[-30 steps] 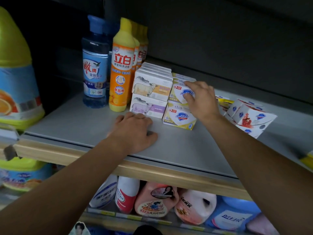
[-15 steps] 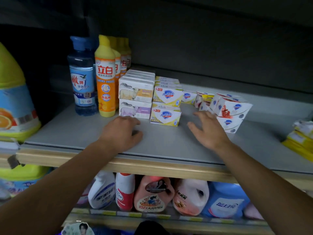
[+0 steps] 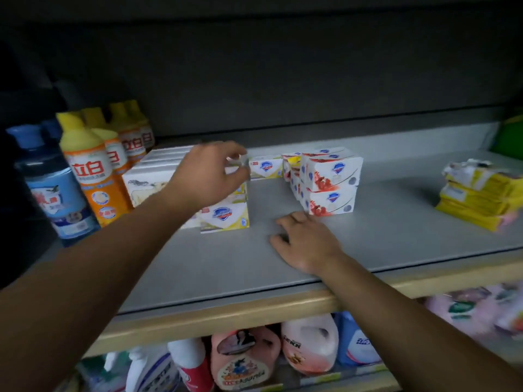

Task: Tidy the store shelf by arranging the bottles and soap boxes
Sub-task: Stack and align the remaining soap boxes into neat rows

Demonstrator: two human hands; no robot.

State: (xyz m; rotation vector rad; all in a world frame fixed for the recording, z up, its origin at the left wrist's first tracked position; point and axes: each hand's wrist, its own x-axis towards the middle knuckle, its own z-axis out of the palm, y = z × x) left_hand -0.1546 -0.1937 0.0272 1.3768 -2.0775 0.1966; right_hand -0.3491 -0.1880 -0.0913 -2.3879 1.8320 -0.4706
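yellow btls (image 3: 85,154) x4 | blue btl (image 3: 53,190) x1 | hands (image 3: 210,176) x2

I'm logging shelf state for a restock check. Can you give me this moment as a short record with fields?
left hand: raised over the stacked yellow-and-white soap boxes, fingers curled at the top one
right hand: flat on the grey shelf board, empty
red-and-white soap boxes: stacked, just beyond the right hand
orange dish-soap bottles with yellow caps: upright, far left

Matt grey shelf (image 3: 396,222) with wood-look edge; glossy plastic bottles (image 3: 93,168); soap boxes (image 3: 331,176) seemingly smooth printed card.
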